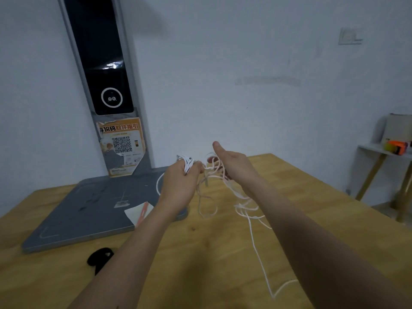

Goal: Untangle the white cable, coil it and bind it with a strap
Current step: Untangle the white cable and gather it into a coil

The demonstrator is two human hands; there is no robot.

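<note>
At the centre of the frame the left hand (181, 178) gripped a bundle of the white cable (246, 210) above the wooden table (223, 253). The right hand (234, 166), thumb raised, had tangled loops draped over its fingers, the rest trailing to lower right. A black strap (100, 258) lay at lower left.

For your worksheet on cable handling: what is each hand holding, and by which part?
The left hand grips the white cable by its gathered loops. The right hand has tangled strands draped over its fingers; its grip cannot be told.
</note>
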